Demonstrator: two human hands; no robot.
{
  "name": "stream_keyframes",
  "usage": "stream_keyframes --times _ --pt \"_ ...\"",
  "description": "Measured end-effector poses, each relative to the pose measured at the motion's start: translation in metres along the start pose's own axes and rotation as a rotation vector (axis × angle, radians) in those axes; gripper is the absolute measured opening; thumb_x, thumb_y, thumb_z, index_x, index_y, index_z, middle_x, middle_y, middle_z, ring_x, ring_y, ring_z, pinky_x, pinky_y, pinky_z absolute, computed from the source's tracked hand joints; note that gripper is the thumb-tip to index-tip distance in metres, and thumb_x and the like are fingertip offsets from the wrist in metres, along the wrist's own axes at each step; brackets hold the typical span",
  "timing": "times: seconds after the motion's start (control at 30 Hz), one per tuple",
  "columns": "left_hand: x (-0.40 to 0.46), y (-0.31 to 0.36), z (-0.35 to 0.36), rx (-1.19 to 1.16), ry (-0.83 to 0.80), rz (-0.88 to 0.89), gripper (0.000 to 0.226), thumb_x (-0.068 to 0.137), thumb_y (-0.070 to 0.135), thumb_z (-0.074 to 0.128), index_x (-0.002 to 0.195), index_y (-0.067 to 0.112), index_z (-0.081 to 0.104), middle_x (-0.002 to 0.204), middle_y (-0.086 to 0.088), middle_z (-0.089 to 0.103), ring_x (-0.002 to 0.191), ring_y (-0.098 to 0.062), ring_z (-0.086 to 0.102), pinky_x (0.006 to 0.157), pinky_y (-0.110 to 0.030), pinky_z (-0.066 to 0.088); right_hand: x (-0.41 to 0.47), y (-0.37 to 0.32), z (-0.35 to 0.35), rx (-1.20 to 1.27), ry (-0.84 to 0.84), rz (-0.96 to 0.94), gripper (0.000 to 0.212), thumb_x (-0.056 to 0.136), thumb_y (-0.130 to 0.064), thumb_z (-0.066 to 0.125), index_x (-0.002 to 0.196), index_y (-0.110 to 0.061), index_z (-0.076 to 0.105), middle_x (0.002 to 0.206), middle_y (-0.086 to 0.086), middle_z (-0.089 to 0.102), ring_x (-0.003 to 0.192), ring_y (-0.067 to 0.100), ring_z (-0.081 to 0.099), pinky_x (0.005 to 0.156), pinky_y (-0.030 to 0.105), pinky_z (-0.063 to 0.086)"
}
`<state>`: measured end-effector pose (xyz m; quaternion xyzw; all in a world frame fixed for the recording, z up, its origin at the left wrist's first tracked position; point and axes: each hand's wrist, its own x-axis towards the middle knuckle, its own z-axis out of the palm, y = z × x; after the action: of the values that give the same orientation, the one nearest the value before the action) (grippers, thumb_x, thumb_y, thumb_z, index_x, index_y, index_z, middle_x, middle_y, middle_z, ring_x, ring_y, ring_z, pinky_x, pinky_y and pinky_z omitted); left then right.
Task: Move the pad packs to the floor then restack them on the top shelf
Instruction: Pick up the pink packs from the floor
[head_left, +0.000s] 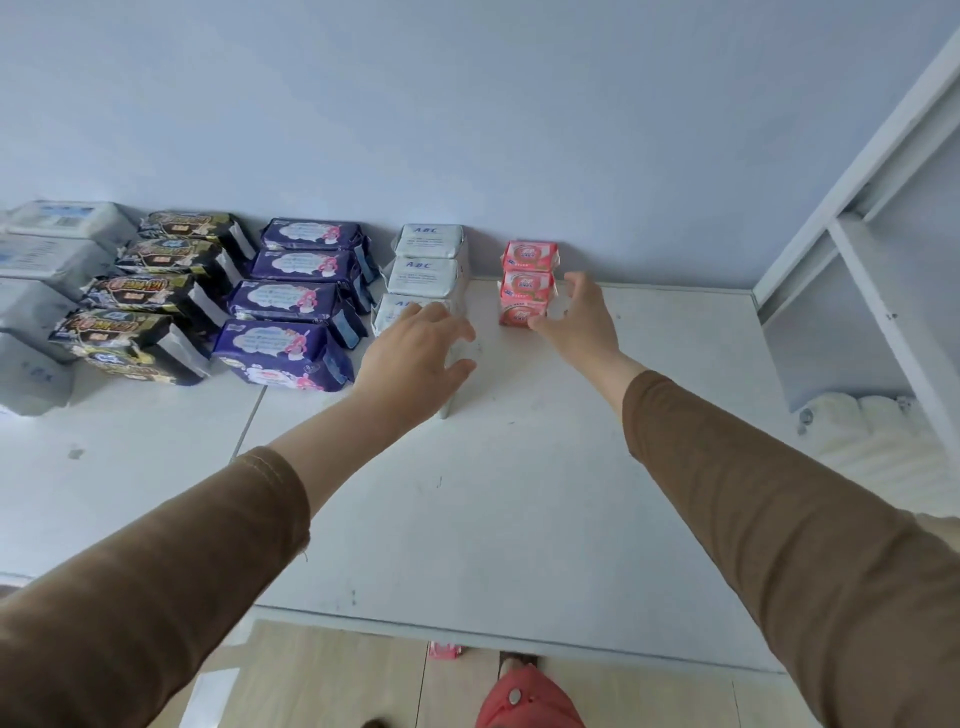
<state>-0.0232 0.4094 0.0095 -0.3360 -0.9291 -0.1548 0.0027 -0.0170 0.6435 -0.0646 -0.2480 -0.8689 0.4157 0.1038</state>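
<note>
The person is standing at the top shelf (519, 519), a flat white board, and reaching out with both arms. Packs are lying in rows along the far wall, and one more pink thing (444, 649) is peeking out on the floor (322, 675) under the near edge of the shelf. It is too hidden to say if it is a pack. Whether the packs are going down or coming back up cannot be told for sure, but the neat rows make it look like the restacking part.

The left hand (415, 358) is lying over the nearest white pack (395, 314), with its fingers (460, 332) spread and bending down over the pack's right end. It is touching the pack, but it is not plain that it is gripping it. The right hand (576, 317) is open, and its fingers (543, 325) are just touching the low right side of the pink packs (527, 283).

Next, each hand is likely needing to close round a pack or nudge it straight, gently, because the packs are soft and the pink row is small and could tip or slide.

Counting from left to right:
- four pale blue packs (47, 260) at the far left, partly cut off by the edge
- four black and gold packs (156, 296)
- four purple packs (301, 301)
- three white packs
- three pink packs
</note>
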Motion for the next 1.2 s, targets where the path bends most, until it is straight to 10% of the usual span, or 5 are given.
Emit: stream_keyframes --times 0.67,1.2 --pt "-0.339 -0.107 0.022 -0.145 -0.100 0.061 0.027 0.091 0.034 0.063 0.116 0.025 0.063 0.107 0.003 0.061 0.106 -0.021 0.051 0.079 -0.043 0.049 -0.438 -0.043 0.091 -0.219 -0.061 -0.145 0.042 0.090 -0.031 0.066 0.128 -0.026 0.051 0.130 -0.010 0.053 0.119 0.012 0.045 0.087 0.026 0.036" --pt "-0.482 -0.208 0.358 -0.184 -0.534 -0.222 0.035 0.090 0.035 0.064 0.124 0.027 0.058 0.118 0.002 0.056 0.116 -0.020 0.051 0.083 -0.043 0.052 -0.532 0.236 0.325 -0.321 -0.399 0.147 0.052 0.088 -0.028 0.067 0.135 -0.019 0.046 0.134 0.001 0.051 0.124 0.021 0.047 0.093 0.034 0.042"
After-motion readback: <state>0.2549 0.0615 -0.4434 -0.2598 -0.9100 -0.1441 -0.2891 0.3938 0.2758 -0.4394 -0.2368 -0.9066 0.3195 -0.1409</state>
